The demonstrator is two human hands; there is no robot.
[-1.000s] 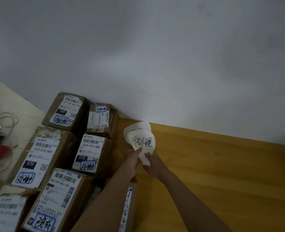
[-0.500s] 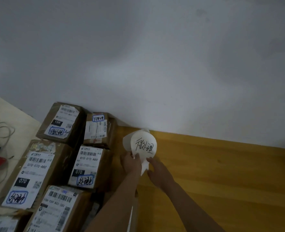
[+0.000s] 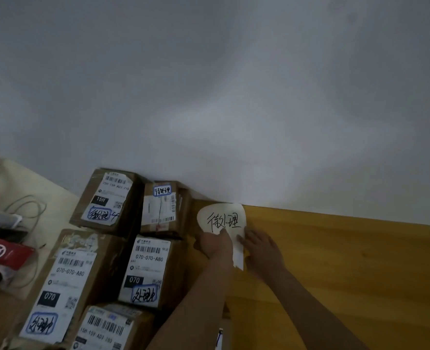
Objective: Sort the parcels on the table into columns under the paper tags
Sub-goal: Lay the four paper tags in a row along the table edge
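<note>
I count my two hands, the left hand and the right hand, and between them one paper tag. To the left of my grip are five cardboard parcels: two marked 15H, two marked 070 and one smaller. Further left are one red box and one grey cable. Under my left forearm one white label edge shows; whether it is a sixth parcel I cannot tell.

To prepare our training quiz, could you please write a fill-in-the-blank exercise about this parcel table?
1. The left hand and right hand both touch the paper tag, which lies on the ___.
2. The parcels lie to the tag's ___.
3. Directly behind the tag stands the ___.
Missing words: table, left, wall.
</note>
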